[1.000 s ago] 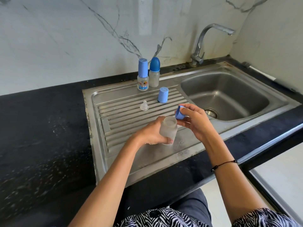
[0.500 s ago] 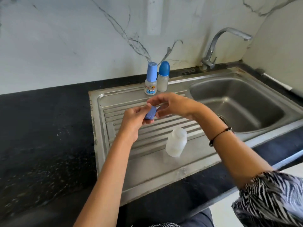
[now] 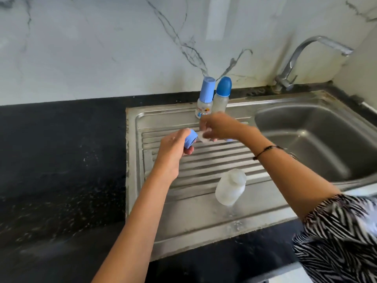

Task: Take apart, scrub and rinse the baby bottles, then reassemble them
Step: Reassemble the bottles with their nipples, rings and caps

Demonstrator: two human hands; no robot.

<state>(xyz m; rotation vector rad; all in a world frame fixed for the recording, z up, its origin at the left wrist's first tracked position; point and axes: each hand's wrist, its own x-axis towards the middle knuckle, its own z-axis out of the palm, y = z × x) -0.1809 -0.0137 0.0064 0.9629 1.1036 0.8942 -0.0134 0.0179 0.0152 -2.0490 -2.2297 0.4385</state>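
Note:
My left hand (image 3: 173, 148) grips a light blue screw ring (image 3: 190, 138) over the ribbed drainboard. My right hand (image 3: 219, 126) pinches a clear teat (image 3: 202, 137) right beside the ring, the two nearly touching. A frosted bottle body (image 3: 230, 187) stands open-topped and alone on the drainboard nearer to me. Two capped baby bottles stand at the back edge: one with a light blue cap (image 3: 205, 98) and printed label, one with a darker blue domed cap (image 3: 222, 94). A blue cap that lay behind my right hand is hidden.
The steel drainboard (image 3: 155, 211) joins a sink basin (image 3: 310, 139) on the right, with a curved tap (image 3: 302, 58) above its back corner. Black speckled counter (image 3: 61, 170) spreads to the left. A marble wall rises behind.
My left hand set the frosted bottle body down and took the blue ring. My right hand picked up the clear teat and brought it to the ring. The view shifted left.

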